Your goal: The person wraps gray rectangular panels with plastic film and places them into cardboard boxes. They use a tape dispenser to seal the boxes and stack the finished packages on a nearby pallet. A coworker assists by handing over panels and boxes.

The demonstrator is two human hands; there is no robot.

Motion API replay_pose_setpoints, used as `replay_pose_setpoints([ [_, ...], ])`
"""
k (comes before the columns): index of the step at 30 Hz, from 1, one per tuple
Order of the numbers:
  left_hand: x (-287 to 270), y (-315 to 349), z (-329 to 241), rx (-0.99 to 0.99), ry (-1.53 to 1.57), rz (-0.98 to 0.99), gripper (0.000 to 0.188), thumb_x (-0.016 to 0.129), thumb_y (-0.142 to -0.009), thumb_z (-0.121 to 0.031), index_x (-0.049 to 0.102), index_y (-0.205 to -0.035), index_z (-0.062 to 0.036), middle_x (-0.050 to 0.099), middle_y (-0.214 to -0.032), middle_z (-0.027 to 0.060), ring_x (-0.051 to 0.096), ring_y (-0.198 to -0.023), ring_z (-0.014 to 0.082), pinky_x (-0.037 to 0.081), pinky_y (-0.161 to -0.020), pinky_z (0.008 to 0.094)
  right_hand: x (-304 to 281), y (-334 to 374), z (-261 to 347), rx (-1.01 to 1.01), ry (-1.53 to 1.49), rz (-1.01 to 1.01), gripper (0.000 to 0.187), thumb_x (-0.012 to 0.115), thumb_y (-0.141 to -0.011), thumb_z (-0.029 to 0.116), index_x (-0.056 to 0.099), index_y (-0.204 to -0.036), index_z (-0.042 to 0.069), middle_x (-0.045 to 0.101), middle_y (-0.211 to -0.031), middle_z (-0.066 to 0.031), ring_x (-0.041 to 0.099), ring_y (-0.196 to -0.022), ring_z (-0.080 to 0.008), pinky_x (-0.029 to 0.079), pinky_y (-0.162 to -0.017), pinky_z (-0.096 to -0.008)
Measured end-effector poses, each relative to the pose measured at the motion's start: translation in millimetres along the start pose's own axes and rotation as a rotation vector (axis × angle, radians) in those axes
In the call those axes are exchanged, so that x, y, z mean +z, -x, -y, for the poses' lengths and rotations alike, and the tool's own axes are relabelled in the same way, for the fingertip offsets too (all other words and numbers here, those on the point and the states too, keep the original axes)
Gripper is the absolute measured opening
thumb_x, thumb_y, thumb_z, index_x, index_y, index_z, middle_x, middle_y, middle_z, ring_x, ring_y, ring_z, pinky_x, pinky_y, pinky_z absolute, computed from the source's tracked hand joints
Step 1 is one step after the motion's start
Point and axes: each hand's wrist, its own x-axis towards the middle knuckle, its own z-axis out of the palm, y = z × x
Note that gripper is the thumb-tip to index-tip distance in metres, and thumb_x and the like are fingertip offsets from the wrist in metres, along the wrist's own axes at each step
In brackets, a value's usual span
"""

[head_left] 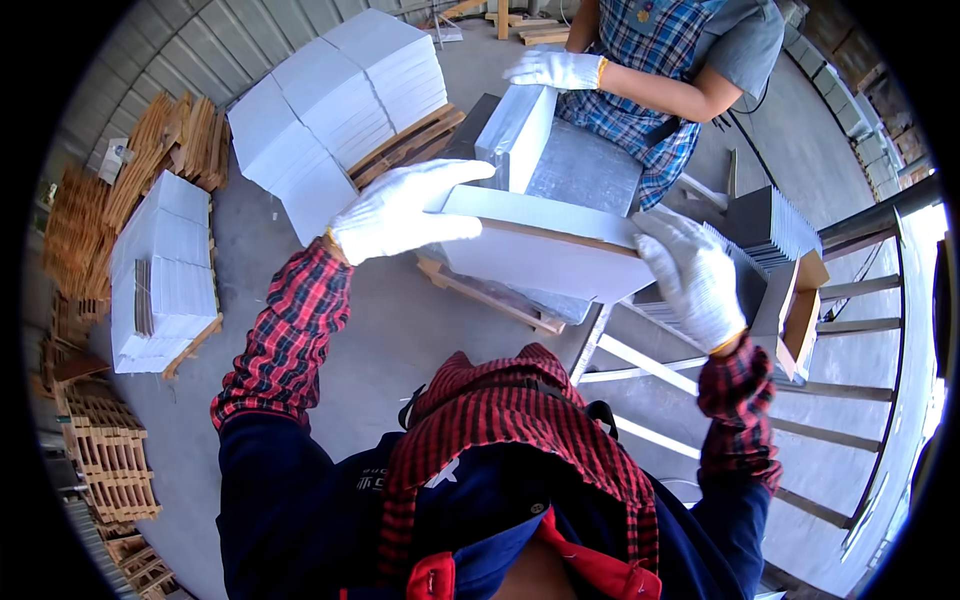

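Observation:
A flat white box (545, 262) stands on its long edge in front of me, its pale narrow side facing up. My left hand (400, 212), in a white knit glove, grips its left end, thumb on the near face and fingers stretched past the top corner. At the other end my right hand (692, 275), gloved alike, is closed round the corner; some fingertips are hidden. Just beyond, a similar box wrapped in clear film (520, 140) stands on a grey sheet-topped stack (590, 165). A co-worker's gloved hand (556, 70) rests on that wrapped box.
White box stacks (335, 95) on pallets stand at the far left, with another stack (165, 270) nearer. Wooden pallets (105, 450) line the left side. On the right are dark ribbed pieces (770, 230), an open carton (800, 310) and a slatted metal frame (835, 390).

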Motion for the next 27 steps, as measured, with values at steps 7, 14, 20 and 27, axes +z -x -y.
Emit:
replay_pose_setpoints([
  [7,-19,29,15,-0.078,0.027,0.118,0.06,0.071,-0.087,-0.041,0.057,-0.136,-0.0097,0.062,-0.13,0.0133,0.06,-0.119,0.0302,0.046,-0.1,0.0414,-26,0,3,0.048,-0.04,0.32,0.037,0.054,-0.099,0.031,0.072,-0.108,0.0,0.072,-0.099,-0.02,0.071,-0.084,-0.0339,0.056,-0.082,-0.0383],
  [14,-19,40,19,-0.104,0.105,0.222,0.067,0.06,-0.092,-0.053,0.052,-0.139,-0.0065,0.061,-0.131,0.0161,0.058,-0.121,0.0309,0.046,-0.101,0.0413,-18,8,-2,0.052,0.111,0.351,0.022,0.056,-0.098,0.015,0.072,-0.106,0.002,0.072,-0.095,-0.0179,0.07,-0.08,-0.0304,0.057,-0.079,-0.0352],
  [20,-13,13,49,-0.088,0.166,0.191,0.038,0.056,-0.098,-0.025,0.055,-0.133,-0.0092,0.063,-0.128,0.0091,0.061,-0.115,0.0235,0.046,-0.101,0.0367,-14,4,-14,-0.133,0.27,0.254,0.02,0.063,-0.093,0.017,0.073,-0.11,0.015,0.073,-0.094,-0.0104,0.07,-0.076,-0.0279,0.056,-0.071,-0.0353],
  [27,-2,2,28,0.438,-0.633,-0.6,0.044,0.07,-0.087,-0.023,0.058,-0.128,-0.0161,0.062,-0.118,0.0129,0.059,-0.114,0.0322,0.049,-0.096,0.0404,28,-7,-37,0.316,0.052,0.398,0.036,0.052,-0.1,0.04,0.074,-0.109,0.013,0.072,-0.095,-0.0161,0.069,-0.084,-0.0315,0.053,-0.079,-0.0414],
])
